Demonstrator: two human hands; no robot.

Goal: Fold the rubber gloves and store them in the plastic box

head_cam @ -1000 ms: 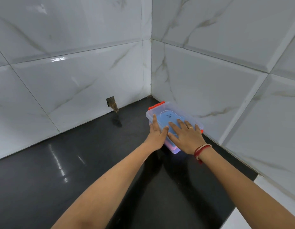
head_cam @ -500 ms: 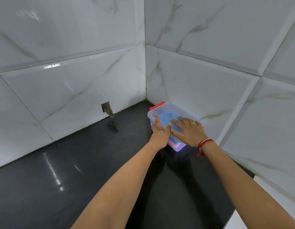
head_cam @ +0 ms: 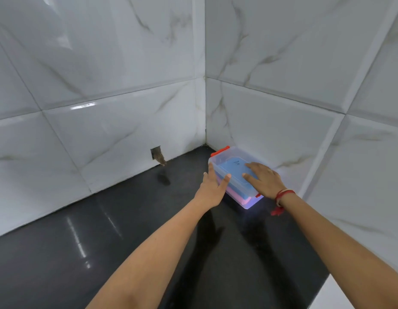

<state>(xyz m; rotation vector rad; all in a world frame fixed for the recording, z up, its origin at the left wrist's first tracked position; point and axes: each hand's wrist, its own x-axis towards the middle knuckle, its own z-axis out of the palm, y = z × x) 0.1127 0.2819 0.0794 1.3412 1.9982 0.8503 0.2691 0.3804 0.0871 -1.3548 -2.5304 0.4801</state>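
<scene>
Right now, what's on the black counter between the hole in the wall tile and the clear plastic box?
Nothing: in the head view, only bare glossy black counter lies between the hole and the clear plastic box.

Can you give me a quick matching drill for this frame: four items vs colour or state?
Items:
1. plastic box
2. latch
3. left hand
4. right hand

States:
A. flat on the lid
B. against the box's left side
C. red
D. clear, lid on, blue and pink inside

Pairs: 1-D, 2-C, 3-B, 4-A
</scene>
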